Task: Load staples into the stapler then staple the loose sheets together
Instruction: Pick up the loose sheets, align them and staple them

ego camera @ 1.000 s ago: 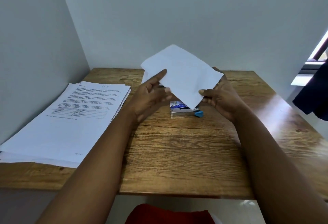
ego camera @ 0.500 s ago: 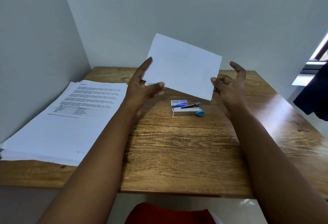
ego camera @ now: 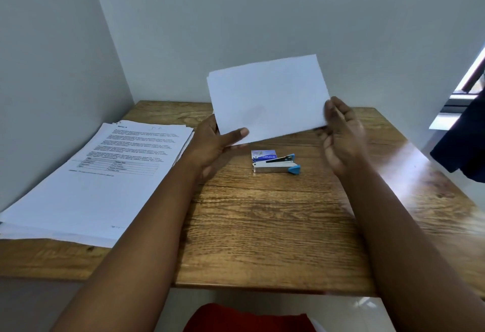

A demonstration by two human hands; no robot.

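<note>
I hold a small set of blank white sheets [ego camera: 267,97] upright above the wooden table [ego camera: 262,226]. My left hand [ego camera: 215,145] pinches their lower left corner, thumb across the front. My right hand [ego camera: 341,134] is blurred at the sheets' right edge, its fingers touching the lower right corner. Below the sheets on the table lies a silver stapler [ego camera: 275,166] with a blue tip, and a small blue box of staples [ego camera: 263,155] sits right behind it, touching it.
A thick stack of printed pages [ego camera: 105,174] lies on the table's left side, hanging over the near edge. Grey walls close in behind and to the left. A dark cloth [ego camera: 464,142] hangs at the right by a window.
The sheets have turned level and shifted right and upward. My right hand moved up to their right edge, and my left thumb slid along the bottom.
</note>
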